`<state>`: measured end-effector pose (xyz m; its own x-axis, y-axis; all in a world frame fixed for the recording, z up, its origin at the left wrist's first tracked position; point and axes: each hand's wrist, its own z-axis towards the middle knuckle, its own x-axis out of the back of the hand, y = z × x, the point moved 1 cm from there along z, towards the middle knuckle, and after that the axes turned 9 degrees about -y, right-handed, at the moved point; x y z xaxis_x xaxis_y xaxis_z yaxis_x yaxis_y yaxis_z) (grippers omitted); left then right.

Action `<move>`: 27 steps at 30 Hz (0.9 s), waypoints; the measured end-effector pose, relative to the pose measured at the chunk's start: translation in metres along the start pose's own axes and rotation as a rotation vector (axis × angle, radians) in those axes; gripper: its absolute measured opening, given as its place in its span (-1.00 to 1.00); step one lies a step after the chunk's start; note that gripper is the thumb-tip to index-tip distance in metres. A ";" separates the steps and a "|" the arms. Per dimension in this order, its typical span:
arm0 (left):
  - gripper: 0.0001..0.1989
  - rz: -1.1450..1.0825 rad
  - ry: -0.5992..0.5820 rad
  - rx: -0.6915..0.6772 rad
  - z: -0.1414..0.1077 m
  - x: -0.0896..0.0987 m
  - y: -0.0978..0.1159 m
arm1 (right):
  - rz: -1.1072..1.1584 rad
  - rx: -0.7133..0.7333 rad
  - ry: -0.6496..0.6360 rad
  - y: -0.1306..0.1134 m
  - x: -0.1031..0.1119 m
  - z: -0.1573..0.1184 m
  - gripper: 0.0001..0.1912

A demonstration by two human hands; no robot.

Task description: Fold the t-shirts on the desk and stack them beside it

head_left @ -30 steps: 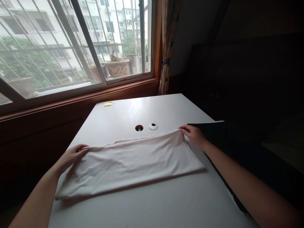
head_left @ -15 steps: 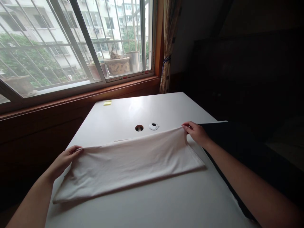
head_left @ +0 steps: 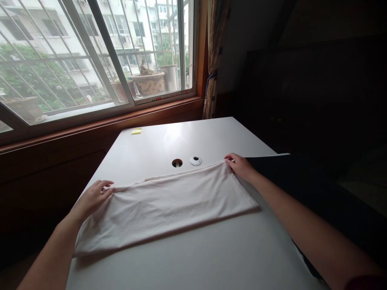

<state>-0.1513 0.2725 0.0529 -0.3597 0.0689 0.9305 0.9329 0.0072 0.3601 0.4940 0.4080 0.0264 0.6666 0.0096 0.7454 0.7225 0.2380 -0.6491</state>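
A pale, folded cloth [head_left: 172,201] lies across the white table [head_left: 193,257], with its long front edge slanting up to the right and soft wrinkles over it. At its back left corner my left hand [head_left: 98,195] pinches the edge between thumb and fingers, the other fingers slightly raised. The back right corner is pinched by my right hand [head_left: 237,163], whose fingertips press together on the fabric. Both hands are low, close to the tabletop.
Behind the cloth are a round hole [head_left: 177,163] and a white ring-shaped cover [head_left: 195,161]. A yellow note [head_left: 136,131] sticks near the back left corner. Dark material [head_left: 302,189] is at the right edge. A barred window and a curtain [head_left: 213,60] stand beyond.
My left hand has shifted right and slightly up, and its fingers have loosened a little. My right hand has moved left. The cloth's back edge is lower and its left end has slid right.
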 end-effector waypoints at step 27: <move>-0.71 -0.018 -0.102 -0.300 0.034 -0.016 0.064 | 0.268 -0.091 -0.004 -0.002 0.003 -0.001 -0.63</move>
<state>-0.0852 0.3058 0.0592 -0.3582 0.1713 0.9178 0.8740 -0.2843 0.3941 0.4949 0.4065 0.0300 0.8355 0.0647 0.5457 0.5341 0.1380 -0.8341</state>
